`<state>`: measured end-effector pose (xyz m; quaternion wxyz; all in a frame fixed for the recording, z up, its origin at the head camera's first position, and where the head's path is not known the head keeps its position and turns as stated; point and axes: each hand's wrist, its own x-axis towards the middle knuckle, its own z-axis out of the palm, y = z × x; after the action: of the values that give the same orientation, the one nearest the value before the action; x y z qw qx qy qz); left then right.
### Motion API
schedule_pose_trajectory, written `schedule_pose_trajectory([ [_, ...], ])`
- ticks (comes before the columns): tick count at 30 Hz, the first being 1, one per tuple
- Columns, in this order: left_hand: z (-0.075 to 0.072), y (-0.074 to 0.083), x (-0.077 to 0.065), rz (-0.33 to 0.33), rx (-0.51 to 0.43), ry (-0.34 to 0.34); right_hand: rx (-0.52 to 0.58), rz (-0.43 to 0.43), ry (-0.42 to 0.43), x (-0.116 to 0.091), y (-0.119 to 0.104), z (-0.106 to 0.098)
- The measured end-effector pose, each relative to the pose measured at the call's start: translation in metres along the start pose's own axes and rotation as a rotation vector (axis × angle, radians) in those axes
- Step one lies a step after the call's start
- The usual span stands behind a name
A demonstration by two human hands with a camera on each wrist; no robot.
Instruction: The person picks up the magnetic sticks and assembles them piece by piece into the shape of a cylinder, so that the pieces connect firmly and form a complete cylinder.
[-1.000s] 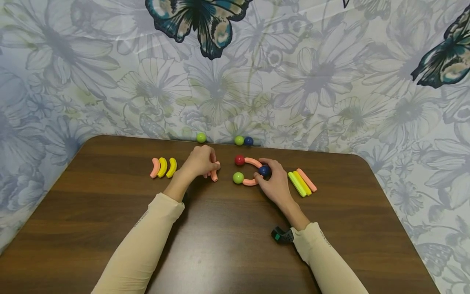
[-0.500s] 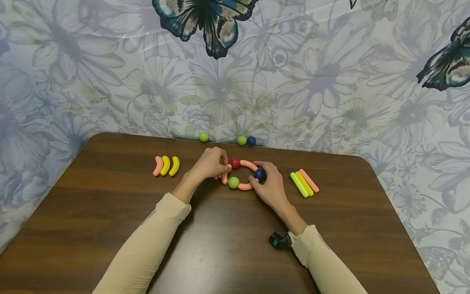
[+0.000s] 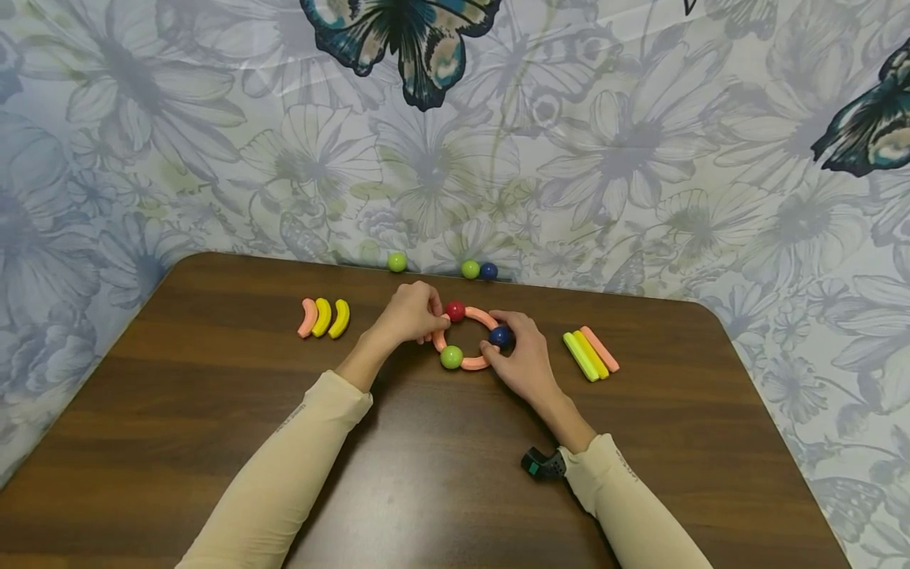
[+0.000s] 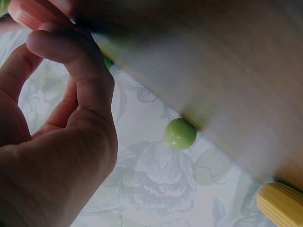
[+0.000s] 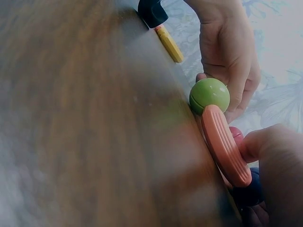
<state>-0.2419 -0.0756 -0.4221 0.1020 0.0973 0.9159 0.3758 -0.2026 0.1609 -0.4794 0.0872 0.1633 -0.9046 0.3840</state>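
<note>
A ring of curved orange rods and balls lies on the table: a red ball [image 3: 455, 310] at the back, a green ball [image 3: 451, 357] at the front, a blue ball [image 3: 501, 337] on the right. My left hand [image 3: 408, 312] pinches the left curved orange rod [image 3: 439, 341], which bridges the red and green balls. On the other side, my right hand [image 3: 524, 356] grips the ring around the blue ball. In the right wrist view its thumb touches the front curved orange rod [image 5: 222, 144]. The left wrist view shows only part of the pinched rod [image 4: 40, 13].
Left on the table lie a curved orange rod [image 3: 308, 318] and two curved yellow rods [image 3: 322, 318]. Straight green, yellow and orange rods [image 3: 590, 354] lie at the right. Along the back edge sit two green balls [image 3: 396, 261] and a dark blue ball [image 3: 488, 271], by the patterned backdrop.
My left hand has moved right with the curved orange rod, bringing it against the red and green balls. My right hand has shifted slightly left with the ring.
</note>
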Motion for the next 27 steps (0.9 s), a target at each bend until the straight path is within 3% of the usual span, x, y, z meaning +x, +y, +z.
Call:
schedule_pose_trajectory([
  [6,0.0008,0.0012,0.0001,0.001,-0.005,-0.007,0.0,-0.003,0.007,0.0,0.001,-0.0003],
  [11,-0.0006,0.001,-0.0003,0.017,0.054,0.001,0.028,0.01,0.024,0.0003,0.0005,0.0002],
  [16,0.0004,-0.0002,0.0001,0.073,0.099,-0.011,0.103,0.014,0.04,0.001,-0.0006,0.0003],
  [22,0.0031,0.0021,-0.0013,0.152,0.084,-0.07,0.12,0.039,0.038,0.0018,-0.0007,-0.0003],
  [27,0.0063,0.0054,-0.0015,0.173,0.093,-0.052,0.11,0.046,0.03,0.0022,0.0005,-0.0026],
])
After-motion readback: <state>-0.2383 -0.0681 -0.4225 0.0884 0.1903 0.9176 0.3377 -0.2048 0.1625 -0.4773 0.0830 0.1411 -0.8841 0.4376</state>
